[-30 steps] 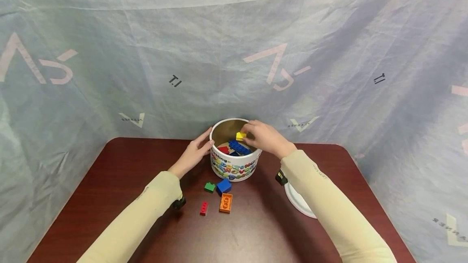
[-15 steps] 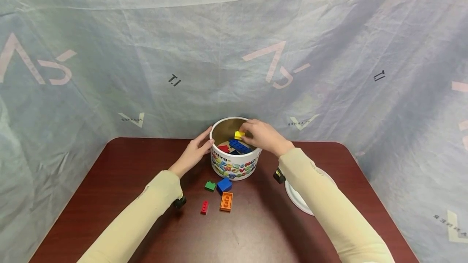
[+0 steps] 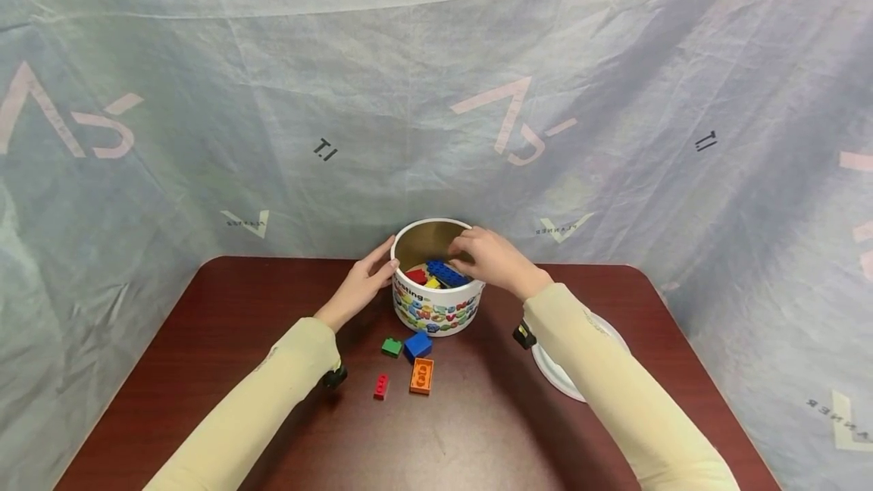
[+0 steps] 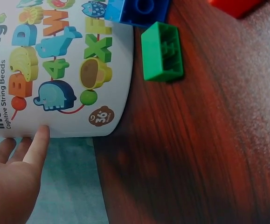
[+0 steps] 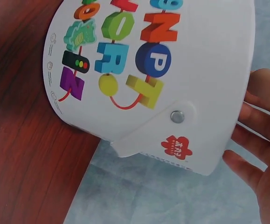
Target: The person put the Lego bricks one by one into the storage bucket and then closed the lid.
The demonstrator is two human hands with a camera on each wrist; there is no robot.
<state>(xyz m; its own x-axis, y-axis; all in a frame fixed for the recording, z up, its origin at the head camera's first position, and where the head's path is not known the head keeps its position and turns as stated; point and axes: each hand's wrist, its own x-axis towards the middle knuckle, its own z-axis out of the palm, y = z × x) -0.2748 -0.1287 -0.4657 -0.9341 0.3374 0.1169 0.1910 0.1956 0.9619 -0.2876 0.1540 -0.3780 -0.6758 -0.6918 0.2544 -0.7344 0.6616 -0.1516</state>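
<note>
A white printed bucket (image 3: 436, 313) stands at the back middle of the dark red table (image 3: 477, 430). Inside it lie a long blue brick (image 3: 446, 273), a red brick (image 3: 416, 276) and a yellow brick (image 3: 432, 283). My left hand (image 3: 380, 262) rests with straight fingers against the bucket's left wall; the left wrist view shows its fingertips (image 4: 39, 135) touching the bucket (image 4: 55, 70). My right hand (image 3: 467, 250) hovers over the bucket's right rim and holds nothing. In the right wrist view its fingers (image 5: 260, 140) are spread beside the bucket (image 5: 172, 70).
In front of the bucket lie a green brick (image 3: 391, 347), a blue brick (image 3: 417, 345), an orange brick (image 3: 421, 376) and a small red brick (image 3: 380, 386). A white round plate (image 3: 552, 377) sits under my right forearm. Grey cloth hangs behind the table.
My right hand was pinching the yellow brick above the bucket. It has let go, and the yellow brick now lies inside. The left hand has not moved.
</note>
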